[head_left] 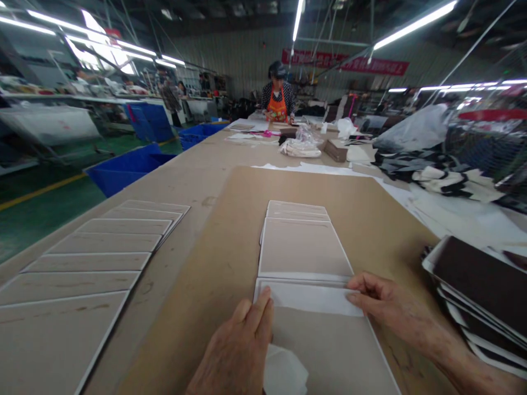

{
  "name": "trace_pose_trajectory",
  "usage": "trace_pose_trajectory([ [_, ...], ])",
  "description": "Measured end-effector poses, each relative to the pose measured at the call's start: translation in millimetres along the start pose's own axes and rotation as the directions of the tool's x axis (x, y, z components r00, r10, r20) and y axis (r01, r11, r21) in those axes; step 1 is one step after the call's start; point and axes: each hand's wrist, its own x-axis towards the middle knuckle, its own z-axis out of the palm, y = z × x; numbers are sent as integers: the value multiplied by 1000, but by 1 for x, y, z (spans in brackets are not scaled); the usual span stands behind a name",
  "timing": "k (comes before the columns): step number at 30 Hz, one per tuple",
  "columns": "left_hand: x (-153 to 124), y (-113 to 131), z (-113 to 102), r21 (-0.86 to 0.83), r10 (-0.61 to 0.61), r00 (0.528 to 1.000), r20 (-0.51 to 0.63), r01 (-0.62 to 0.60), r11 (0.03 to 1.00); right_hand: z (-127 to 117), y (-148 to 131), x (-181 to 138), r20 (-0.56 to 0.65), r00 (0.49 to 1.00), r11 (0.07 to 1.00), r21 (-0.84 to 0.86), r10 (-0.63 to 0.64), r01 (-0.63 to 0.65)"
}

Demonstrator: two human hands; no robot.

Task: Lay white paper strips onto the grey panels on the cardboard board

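A pale grey-beige panel [329, 351] with a white strip [313, 298] along its far edge lies nearest me on a brown cardboard sheet [230, 241]. My left hand [239, 351] rests flat on the panel's left part, fingers stretched out and together, touching the strip's left end. A crumpled white cloth [284, 373] lies beside it. My right hand [391, 307] presses its fingertips on the strip's right end. Beyond the strip lie more overlapping panels [302, 247].
A row of overlapping beige panels [94, 258] lies at the left. A stack of dark brown panels [481, 296] sits at the right. Fabric pieces and bags [432, 164] crowd the far right. A person in an orange apron [278, 101] stands at the table's far end. Blue bins [127, 170] stand left of the table.
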Motion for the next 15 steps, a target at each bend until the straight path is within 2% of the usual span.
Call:
trace_pose_trajectory([
  [3, 0, 0, 6, 77, 24, 998, -59, -19, 997, 8, 4, -2, -101, 994, 999, -5, 45, -45],
  [6, 1, -2, 14, 186, 86, 980, -182, -51, 981, 12, 4, 2, -126, 991, 998, 52, 52, -46],
  [10, 3, -10, 25, 347, 205, 921, -332, -84, 934, 11, 3, 8, -157, 987, 995, 100, 42, -27],
  [15, 10, -17, 35, 500, 316, 828, -463, -50, 865, 10, 2, 10, -176, 984, 996, 90, 38, -23],
])
